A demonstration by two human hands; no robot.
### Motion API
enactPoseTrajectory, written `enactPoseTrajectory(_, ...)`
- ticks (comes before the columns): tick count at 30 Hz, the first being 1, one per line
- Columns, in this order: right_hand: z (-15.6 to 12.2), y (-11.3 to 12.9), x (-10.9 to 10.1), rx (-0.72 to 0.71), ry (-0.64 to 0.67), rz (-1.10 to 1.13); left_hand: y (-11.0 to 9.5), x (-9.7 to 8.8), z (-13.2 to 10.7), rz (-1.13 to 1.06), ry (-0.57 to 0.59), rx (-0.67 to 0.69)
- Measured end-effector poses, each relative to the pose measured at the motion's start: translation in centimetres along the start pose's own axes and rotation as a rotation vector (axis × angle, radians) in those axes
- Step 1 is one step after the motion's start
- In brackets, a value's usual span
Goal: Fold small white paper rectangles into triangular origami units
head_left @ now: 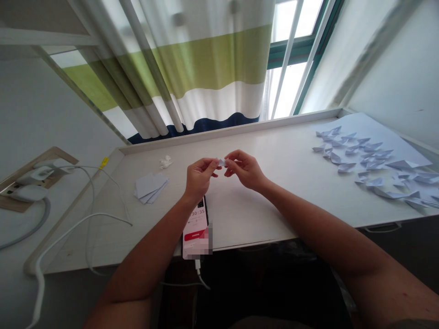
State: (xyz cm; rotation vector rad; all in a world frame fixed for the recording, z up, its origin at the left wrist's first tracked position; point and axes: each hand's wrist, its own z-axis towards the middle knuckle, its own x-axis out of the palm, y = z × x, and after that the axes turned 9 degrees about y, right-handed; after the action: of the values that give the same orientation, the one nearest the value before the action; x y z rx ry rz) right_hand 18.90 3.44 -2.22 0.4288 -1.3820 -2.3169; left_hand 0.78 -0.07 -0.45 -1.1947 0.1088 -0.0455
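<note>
Between my two hands, above the middle of the white desk [254, 214], is a small folded piece of white paper [222, 162]. My left hand [200, 177] pinches its left end between thumb and fingers. At its right end, the thumb and fingertips of my right hand [244, 169] close on the same paper. Much of the paper is hidden by my fingertips, so its exact shape cannot be made out. A stack of white paper sheets [151, 187] lies left of my left hand.
Several folded paper boats [338, 157] cover the desk's right side, beside a large white sheet [380, 132]. A phone [195, 228] with a charging cable [198, 267] lies near the front edge. Crumpled paper [165, 161] sits behind the stack. White cables [82, 224] run from a wall socket [30, 180].
</note>
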Motion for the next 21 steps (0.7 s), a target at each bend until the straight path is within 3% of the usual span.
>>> enactPoseTrajectory(11,-0.21,0.50,-0.42,0.009,0.099,-0.053,-0.30,-0.49,-0.05,0.179,0.057,0.033)
enactPoseTrajectory(21,0.02,0.27,-0.79,0.040,0.069,-0.020,-0.79,-0.76,-0.05,0.142,0.090,-0.001)
